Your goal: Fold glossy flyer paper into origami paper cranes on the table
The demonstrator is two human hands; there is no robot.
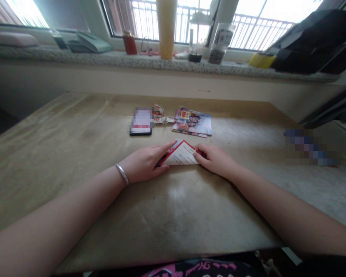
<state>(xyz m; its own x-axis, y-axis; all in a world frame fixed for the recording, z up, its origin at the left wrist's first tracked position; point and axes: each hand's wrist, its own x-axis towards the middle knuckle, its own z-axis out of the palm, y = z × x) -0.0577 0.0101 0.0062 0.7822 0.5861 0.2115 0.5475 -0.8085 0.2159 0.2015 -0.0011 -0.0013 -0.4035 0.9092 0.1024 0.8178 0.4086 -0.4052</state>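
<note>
Black-and-pink patterned fabric (202,267) lay nearest | left hand (145,163) and right hand (215,158), fingers flat and unclenched, pinned a folded red-edged white paper triangle (181,154) mid-way across the tan table (75,154), apparently holding its creases | black phone (141,122) and colourful printed leaflets (193,122) lay just beyond.

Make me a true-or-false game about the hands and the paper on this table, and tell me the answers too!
1. The left hand and the right hand both touch the folded paper. True.
2. The phone is in the right hand. False: it lies on the table, beyond the hands, and nothing touches it.
3. A bracelet sits on the left wrist. True.
4. The folded paper has a blue edge. False: its edge is red.
</note>
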